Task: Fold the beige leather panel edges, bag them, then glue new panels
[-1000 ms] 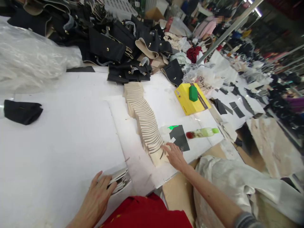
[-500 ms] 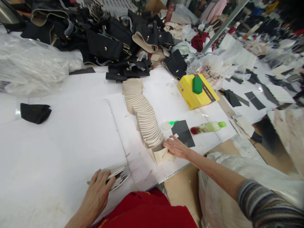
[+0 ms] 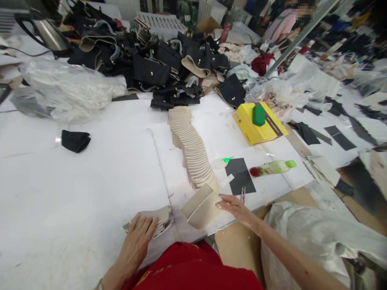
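Observation:
My left hand (image 3: 138, 239) lies with its fingers stretched out over a small pile of pale folded pieces (image 3: 164, 219) near the table's front edge. Between the thumb and fingers of my right hand (image 3: 237, 209) is a creased beige panel (image 3: 204, 210), held low over the table. Just beyond it, a long curving row of overlapping beige panels (image 3: 195, 151) runs away from me. Right of the row lie a black sheet (image 3: 240, 171), a small tool with pinkish handles (image 3: 243, 194) and a small translucent container (image 3: 220, 163) with a bright green spoon (image 3: 228, 159).
A green block (image 3: 258, 115) sits on a yellow box (image 3: 246, 131). A bottle (image 3: 272, 167) lies on its side at the right. Black bags (image 3: 151, 70) are heaped at the back, beside clear plastic (image 3: 69, 90) and a kettle (image 3: 51, 34). A folded black piece (image 3: 75, 141) lies left.
My right hand has drawn a beige panel off the near end of the row towards me. The fingers of my left hand now lie flatter on the pile. The view has shifted left.

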`<state>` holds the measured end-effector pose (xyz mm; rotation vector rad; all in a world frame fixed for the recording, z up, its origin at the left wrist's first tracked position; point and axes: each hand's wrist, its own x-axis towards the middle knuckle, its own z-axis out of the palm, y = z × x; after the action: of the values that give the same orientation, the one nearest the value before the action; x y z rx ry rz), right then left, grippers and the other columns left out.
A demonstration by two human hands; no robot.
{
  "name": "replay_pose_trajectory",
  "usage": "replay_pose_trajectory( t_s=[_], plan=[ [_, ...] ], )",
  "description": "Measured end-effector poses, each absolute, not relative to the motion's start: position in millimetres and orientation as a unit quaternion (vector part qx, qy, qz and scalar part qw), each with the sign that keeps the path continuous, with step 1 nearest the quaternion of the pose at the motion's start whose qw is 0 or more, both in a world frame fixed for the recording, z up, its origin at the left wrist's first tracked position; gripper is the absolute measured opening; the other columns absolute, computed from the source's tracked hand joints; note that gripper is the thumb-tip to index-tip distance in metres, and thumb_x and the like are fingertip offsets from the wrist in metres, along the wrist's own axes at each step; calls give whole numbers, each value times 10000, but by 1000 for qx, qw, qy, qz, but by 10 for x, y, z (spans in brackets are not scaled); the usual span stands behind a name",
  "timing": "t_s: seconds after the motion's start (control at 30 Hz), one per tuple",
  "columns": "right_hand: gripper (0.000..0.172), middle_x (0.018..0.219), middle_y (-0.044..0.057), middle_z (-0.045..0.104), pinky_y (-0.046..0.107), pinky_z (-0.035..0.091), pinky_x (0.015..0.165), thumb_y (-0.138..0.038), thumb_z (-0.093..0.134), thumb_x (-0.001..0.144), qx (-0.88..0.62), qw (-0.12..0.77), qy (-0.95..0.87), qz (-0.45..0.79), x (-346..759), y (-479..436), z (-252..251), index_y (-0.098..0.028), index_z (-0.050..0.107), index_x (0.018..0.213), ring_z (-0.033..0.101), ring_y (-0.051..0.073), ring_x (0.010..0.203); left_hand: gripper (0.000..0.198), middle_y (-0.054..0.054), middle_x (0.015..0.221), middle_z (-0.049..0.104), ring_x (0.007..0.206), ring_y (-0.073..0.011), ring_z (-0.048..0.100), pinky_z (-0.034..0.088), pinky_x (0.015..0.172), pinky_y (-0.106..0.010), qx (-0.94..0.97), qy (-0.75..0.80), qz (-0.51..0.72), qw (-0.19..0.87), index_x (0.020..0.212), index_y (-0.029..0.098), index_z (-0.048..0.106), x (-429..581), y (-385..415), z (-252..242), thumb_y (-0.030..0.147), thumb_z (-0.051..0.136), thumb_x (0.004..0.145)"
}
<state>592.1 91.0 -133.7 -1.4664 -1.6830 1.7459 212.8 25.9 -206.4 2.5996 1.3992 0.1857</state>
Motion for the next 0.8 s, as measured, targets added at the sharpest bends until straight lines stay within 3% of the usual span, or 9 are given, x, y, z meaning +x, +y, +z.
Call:
replay_pose_trajectory(
  t_s=[0.13,0.27,0.57,0.8],
  plan=[
    [430,991,77,695,362,501,876,-461,440,958,-506,222,-552,625,5548,901,-1284,-156,610,1209,642,232,946,447,-46,1069,663,1044,-204,540,173,1145,-441,881,456,106,65,1172,215,605,2070,113,-2198,28,460,794],
    [383,1113,88,683,390,462,963,-433,538,922,-505,260,-572,592,5222,976,-1252,-185,656,1188,600,266,1067,328,-25,1079,649,1071,-193,520,75,1173,-435,881,455,114,58,1144,251,611,2038,7,-2251,123,482,871],
    [345,1089,88,700,374,499,915,-445,549,914,-507,232,-665,497,4671,888,-1632,-200,696,1109,634,259,1015,305,-33,1152,611,1157,-204,488,61,1171,-492,865,478,79,134,1218,235,554,2003,-30,-2133,168,498,925],
    [336,1128,89,678,366,488,906,-349,378,1006,-487,136,-777,375,4351,913,-1746,-215,616,1199,605,229,1043,279,-44,1159,606,1180,-195,481,89,1173,-498,858,483,85,152,1208,215,545,2002,5,-2092,183,492,936]
  ],
)
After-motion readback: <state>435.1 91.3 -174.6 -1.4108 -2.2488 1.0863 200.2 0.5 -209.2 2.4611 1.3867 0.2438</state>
